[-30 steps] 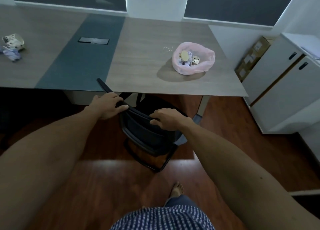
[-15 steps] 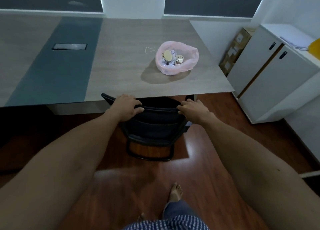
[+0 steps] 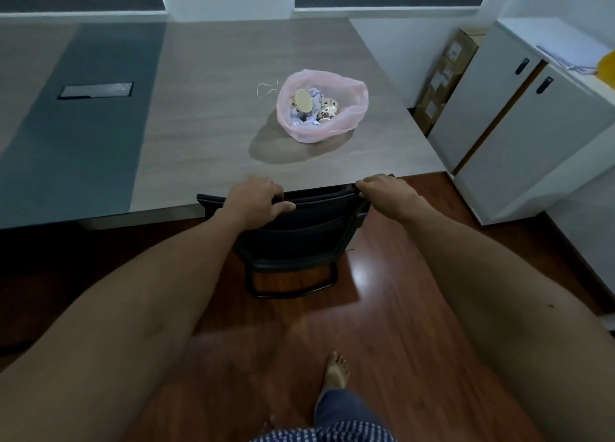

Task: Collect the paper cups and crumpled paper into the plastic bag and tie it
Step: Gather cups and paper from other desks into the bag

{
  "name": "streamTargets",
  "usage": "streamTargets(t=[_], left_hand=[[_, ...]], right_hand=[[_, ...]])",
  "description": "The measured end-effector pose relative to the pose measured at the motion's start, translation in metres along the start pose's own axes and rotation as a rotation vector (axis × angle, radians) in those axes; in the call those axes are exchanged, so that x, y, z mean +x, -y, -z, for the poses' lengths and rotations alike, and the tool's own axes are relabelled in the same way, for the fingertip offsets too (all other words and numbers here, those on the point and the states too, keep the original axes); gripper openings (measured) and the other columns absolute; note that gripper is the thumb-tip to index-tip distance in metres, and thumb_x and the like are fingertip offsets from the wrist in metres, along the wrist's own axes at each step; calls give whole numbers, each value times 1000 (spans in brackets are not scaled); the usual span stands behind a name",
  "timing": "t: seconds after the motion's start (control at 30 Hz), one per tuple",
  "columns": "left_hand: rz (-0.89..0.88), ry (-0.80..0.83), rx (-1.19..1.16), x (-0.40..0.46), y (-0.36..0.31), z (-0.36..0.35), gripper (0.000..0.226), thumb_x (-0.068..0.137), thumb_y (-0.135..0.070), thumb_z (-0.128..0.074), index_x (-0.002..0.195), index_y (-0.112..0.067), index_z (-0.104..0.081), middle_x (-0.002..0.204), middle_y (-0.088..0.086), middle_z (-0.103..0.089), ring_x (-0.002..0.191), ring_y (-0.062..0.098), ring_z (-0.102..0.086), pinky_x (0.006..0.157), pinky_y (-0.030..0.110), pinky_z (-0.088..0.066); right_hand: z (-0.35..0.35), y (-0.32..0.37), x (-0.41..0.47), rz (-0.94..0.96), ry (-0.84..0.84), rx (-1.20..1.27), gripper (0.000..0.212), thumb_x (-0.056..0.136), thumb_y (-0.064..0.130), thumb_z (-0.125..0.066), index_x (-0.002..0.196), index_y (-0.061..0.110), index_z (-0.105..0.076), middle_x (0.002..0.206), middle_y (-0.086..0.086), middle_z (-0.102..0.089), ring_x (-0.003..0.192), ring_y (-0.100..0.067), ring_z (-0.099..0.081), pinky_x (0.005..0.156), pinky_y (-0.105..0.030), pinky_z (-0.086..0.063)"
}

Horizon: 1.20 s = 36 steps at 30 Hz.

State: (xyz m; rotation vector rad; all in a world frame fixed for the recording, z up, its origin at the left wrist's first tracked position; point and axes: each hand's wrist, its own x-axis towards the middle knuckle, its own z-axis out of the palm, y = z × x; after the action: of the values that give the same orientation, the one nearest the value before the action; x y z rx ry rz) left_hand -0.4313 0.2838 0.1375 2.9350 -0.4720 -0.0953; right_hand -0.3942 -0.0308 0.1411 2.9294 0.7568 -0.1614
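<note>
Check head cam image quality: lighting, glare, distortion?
Head view: dim, flat light; the pink plastic bag casts a soft shadow toward the near-left on the table; a pale glare patch lies on the wood floor right of the chair; wide-angle stretch balloons both forearms at the frame edges; focus is acceptable.

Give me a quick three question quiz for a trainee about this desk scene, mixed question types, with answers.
1. True or false: the pink bag is tied shut.
2. What do both hands grip? A) chair back B) bag C) cabinet door
3. Fill in: the bag sits on the ____.

Key: 1. False, its mouth is open, with cups and paper showing inside. 2. A, left hand and right hand. 3. Table.
</note>
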Motion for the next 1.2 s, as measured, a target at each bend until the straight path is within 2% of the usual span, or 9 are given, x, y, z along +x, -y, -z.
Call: streamTargets(t=[0.13,0.27,0.37,0.47,0.57,0.67,0.77,0.93,1.2], left_hand=[[4,-13,-36,17,-9,-1,49,88,-72,-54,94,-26,-70,92,-2,-63,94,23,-59,73,39,-51],[-7,-26,-43,17,-8,-2,49,88,-72,-54,93,-26,-69,88,-5,-58,90,21,-57,69,36,-47],[5,-7,-60,13,-11,-1,52,87,-73,-54,96,-24,-70,92,-3,-60,89,21,-58,72,38,-50],[59,40,-151,11,-10,7,51,87,-71,-56,96,-23,-71,97,-1,-66,89,20,-59,77,40,-53],[113,14,-228,12,-7,18,41,91,-62,-59,97,-22,-70,100,0,-68,93,22,-62,82,41,-54],[137,-40,-228,15,-2,29,37,92,-55,-59,103,-23,-72,107,2,-71,100,26,-64,87,43,-54],[168,-86,-228,21,2,36,34,94,-50,-59,109,-22,-72,109,2,-71,103,26,-64,89,43,-53],[148,-122,-211,52,9,42,31,93,-47,-60,108,-22,-71,115,4,-69,107,27,-63,89,45,-54],[233,-98,-246,168,30,50,37,87,-47,-58,114,-24,-70,120,7,-67,107,30,-63,90,45,-53]], right_hand=[[0,-20,9,1,2,30,14,103,20,-51,103,8,-58,101,-13,-63,93,-34,-63,73,-45,-52],[-4,-28,8,33,-19,6,15,104,25,-50,105,12,-56,100,-9,-62,91,-30,-63,70,-44,-53],[1,-25,6,0,10,-19,21,105,32,-46,110,15,-57,107,-8,-63,99,-30,-62,69,-39,-43],[13,-12,8,-31,79,42,37,102,48,-39,107,19,-62,111,-7,-65,103,-31,-61,77,-41,-44],[27,5,14,-76,64,165,39,102,47,-34,92,21,-62,103,-7,-65,102,-32,-61,85,-45,-49],[38,20,25,-120,45,222,34,103,39,-34,74,26,-45,94,-3,-56,98,-31,-59,81,-43,-48],[44,26,34,-162,-8,233,31,104,40,-34,84,22,-48,109,-8,-63,100,-29,-57,78,-41,-44],[48,11,60,-217,-52,242,39,104,42,-37,128,17,-55,135,-8,-60,119,-32,-58,88,-45,-46],[50,-61,159,-232,-92,267,37,104,38,-38,126,12,-52,131,-15,-61,112,-37,-60,80,-41,-43]])
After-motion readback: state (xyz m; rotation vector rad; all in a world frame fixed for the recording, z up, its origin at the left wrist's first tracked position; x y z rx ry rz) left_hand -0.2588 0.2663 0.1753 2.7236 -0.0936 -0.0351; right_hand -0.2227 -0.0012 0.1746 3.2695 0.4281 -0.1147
